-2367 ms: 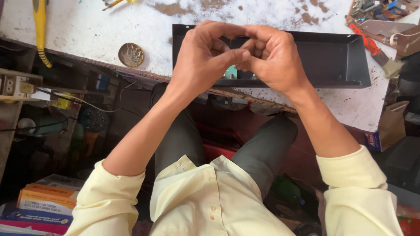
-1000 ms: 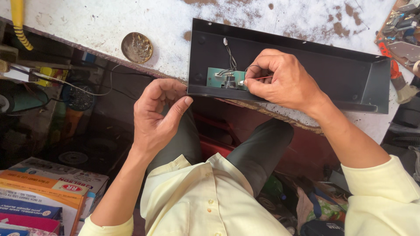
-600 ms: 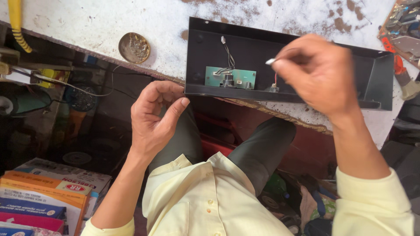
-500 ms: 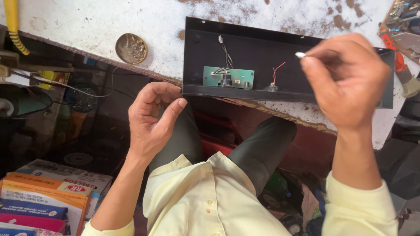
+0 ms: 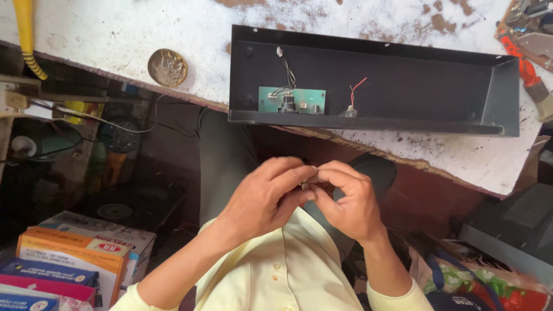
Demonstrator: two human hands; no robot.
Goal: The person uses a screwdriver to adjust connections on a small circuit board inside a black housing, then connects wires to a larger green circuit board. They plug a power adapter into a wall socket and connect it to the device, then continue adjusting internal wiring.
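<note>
While both hands meet over the lap, the left hand (image 5: 268,198) and right hand (image 5: 348,201) press fingertips together around a small pale object (image 5: 307,184), mostly hidden between them; what it is cannot be told. Each hand is curled closed, pinching that object from its own side, thumbs and forefingers touching.

At 12 o'clock from the hands, a long black sheet-metal tray (image 5: 403,69) lies open on the white paint-chipped workbench (image 5: 115,29), its near wall at the bench edge. Inside, toward the tray's 9 o'clock end, sits a small green circuit board (image 5: 291,99) with thin black wires running up from it. Just beside the board, at its 3 o'clock, a short red wire (image 5: 354,91) rises from a small fitting.

Round brass-coloured dish (image 5: 167,67) at the tray's 9 o'clock, apart from it. Stacked cardboard boxes (image 5: 75,259) at 8 o'clock from the hands.
</note>
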